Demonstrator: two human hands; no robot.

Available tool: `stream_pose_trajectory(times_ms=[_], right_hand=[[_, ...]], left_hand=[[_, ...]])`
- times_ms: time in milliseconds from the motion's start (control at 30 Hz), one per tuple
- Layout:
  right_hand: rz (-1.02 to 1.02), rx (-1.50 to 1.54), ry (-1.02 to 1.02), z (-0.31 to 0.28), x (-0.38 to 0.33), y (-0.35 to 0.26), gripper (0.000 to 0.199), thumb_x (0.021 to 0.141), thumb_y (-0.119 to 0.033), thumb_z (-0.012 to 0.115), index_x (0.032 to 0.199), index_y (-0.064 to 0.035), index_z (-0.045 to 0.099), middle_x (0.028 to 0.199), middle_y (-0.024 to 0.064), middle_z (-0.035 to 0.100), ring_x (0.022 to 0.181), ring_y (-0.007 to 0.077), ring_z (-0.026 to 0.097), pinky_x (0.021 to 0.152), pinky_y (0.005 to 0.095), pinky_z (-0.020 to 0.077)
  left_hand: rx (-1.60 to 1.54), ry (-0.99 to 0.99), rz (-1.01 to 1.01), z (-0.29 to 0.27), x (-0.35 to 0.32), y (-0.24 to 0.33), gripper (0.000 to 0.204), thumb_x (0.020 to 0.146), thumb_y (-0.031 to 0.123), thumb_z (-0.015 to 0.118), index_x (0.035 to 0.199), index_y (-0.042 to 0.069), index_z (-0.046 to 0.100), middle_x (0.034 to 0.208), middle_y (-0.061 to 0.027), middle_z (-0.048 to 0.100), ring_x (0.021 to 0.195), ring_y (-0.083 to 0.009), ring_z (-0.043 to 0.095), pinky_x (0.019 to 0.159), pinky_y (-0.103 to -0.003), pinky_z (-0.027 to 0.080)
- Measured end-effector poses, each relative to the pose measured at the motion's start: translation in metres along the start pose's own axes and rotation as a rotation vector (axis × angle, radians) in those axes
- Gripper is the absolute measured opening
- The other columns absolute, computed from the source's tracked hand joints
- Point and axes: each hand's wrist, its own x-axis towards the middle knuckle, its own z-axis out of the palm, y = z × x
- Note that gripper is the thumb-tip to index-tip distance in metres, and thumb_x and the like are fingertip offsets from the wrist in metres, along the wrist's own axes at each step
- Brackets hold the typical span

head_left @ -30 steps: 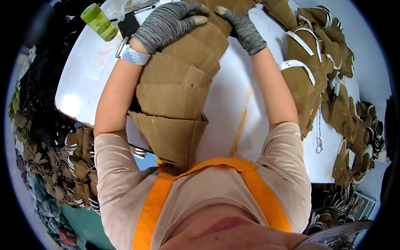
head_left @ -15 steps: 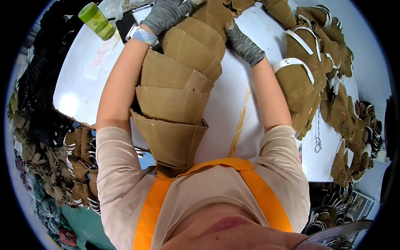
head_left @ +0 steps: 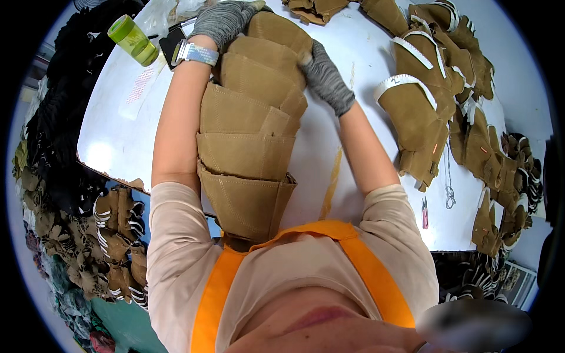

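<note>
Left hand [head_left: 226,23] and right hand [head_left: 326,76] flank overlapping brown pieces [head_left: 247,154], pinching indeterminable; uneven sideways pressure could skew the row

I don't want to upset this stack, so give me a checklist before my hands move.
1. Right hand, in a grey knit glove, at the stack's right edge: ok.
2. Left hand, gloved alike, firm grip: cannot tell; fingertips near the picture's edge.
3. Brown suede-like overlapping pieces evenly squared: not ok, staggered.
4. Green-lidded transparent bottle apart from them: ok.
5. Small pink-handled tool away from both hands: ok.
</note>
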Motion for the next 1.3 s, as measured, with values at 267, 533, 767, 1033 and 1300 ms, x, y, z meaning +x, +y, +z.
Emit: stream_pose_trajectory(times_ms=[267, 533, 767, 1033, 1300], right_hand=[[0.039, 0.184, 0.084, 0.004, -0.019, -0.016, 0.08, 0.083, -0.072, 0.058, 0.108, 0.0034, 0.061, 0.095, 0.0173, 0.064, 0.094, 0.0263, 0.061, 0.089, 0.0366, 0.0474], [0.002, -0.004, 0.028, -0.002, -0.024, -0.02, 0.077, 0.085, -0.071, 0.055, 0.107, 0.0026, 0.062, 0.089, 0.0168, 0.065, 0.085, 0.0258, 0.062, 0.082, 0.0387, 0.0494], [0.173, -0.139, -0.228, 0.017, -0.034, -0.038, 0.084, 0.08, -0.075, 0.057, 0.108, 0.0037, 0.064, 0.088, 0.0222, 0.069, 0.086, 0.0324, 0.069, 0.08, 0.0418, 0.053], [-0.067, -0.411, 0.113, 0.019, -0.039, -0.02, 0.087, 0.079, -0.079, 0.052, 0.115, -0.0004, 0.062, 0.111, 0.0208, 0.062, 0.111, 0.0355, 0.056, 0.099, 0.0489, 0.0393], [-0.335, 0.031, 0.297, 0.018, -0.034, -0.012, 0.085, 0.082, -0.066, 0.065, 0.127, 0.0054, 0.051, 0.117, 0.0188, 0.062, 0.11, 0.0257, 0.059, 0.098, 0.0374, 0.0452]], left_hand=[[-0.952, 0.023, -0.014, 0.013, -0.004, -0.011, 0.039, 0.097, 0.04, 0.058, 0.114, 0.007, 0.069, 0.107, -0.0089, 0.071, 0.098, -0.0171, 0.063, 0.09, -0.033, 0.048], [-0.193, 0.133, -0.024, 0.035, 0.007, -0.045, 0.066, 0.088, 0.069, 0.051, 0.115, 0.012, 0.069, 0.1, -0.0136, 0.071, 0.1, -0.0294, 0.066, 0.092, -0.039, 0.049], [-0.605, -0.172, -0.097, 0.016, 0.004, -0.043, 0.039, 0.096, 0.04, 0.06, 0.113, 0.007, 0.07, 0.103, -0.0074, 0.072, 0.098, -0.0161, 0.063, 0.089, -0.032, 0.048], [-0.439, 0.275, -0.042, -0.055, -0.077, -0.009, 0.038, 0.096, 0.034, 0.056, 0.115, 0.004, 0.069, 0.113, -0.0137, 0.069, 0.108, -0.0228, 0.063, 0.095, -0.034, 0.047], [-0.71, -0.652, -0.186, -0.119, -0.327, 0.032, 0.068, 0.08, 0.065, 0.067, 0.104, 0.001, 0.07, 0.081, -0.0071, 0.071, 0.078, -0.0178, 0.069, 0.074, -0.029, 0.054]])
